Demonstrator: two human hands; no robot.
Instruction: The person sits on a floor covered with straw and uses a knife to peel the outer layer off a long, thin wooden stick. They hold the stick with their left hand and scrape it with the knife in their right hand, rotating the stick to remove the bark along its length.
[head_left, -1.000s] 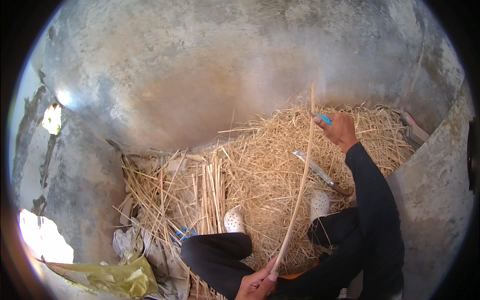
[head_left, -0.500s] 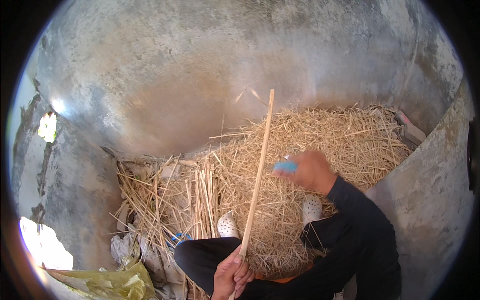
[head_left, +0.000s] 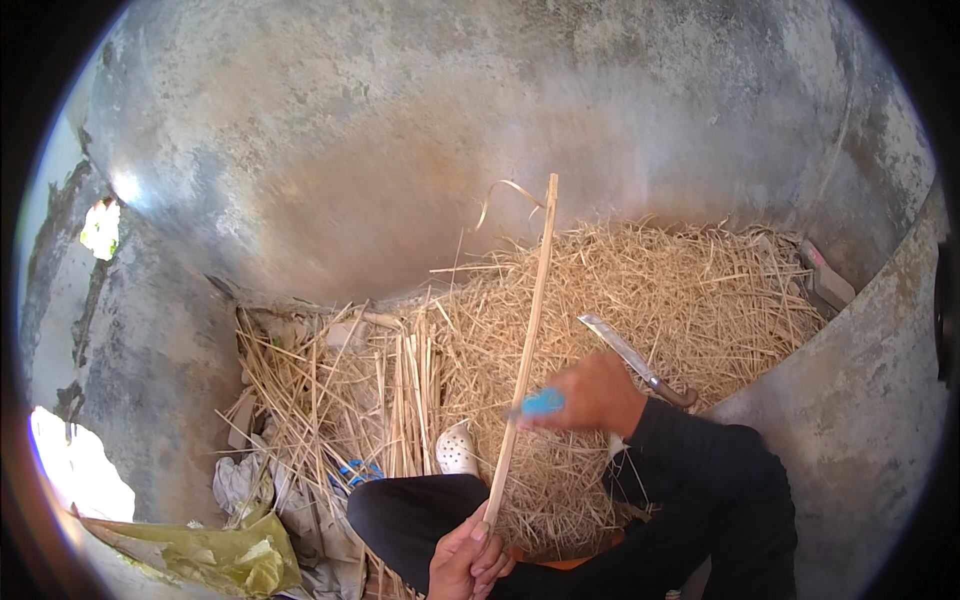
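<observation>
Blurred right grip [head_left: 592, 393], smeared blue tool [head_left: 543, 402], left grip [head_left: 465, 560] cut off below, pale stick [head_left: 527, 350] partly covered

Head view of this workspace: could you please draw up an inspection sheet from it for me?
Surface: thick layer of straw-like shavings.
Things in hand: long pale strip, a thin curl hanging near its upper end; small blue tool, blurred, at the strip.
Clutter: knife lying on the shavings; loose strips; yellow plastic sheet.
Hands: left hand grips the pale strip low down; right hand holds the blue tool.
Cables: nothing seen.
Surroundings: stained grey wall; bright openings at the left.
</observation>
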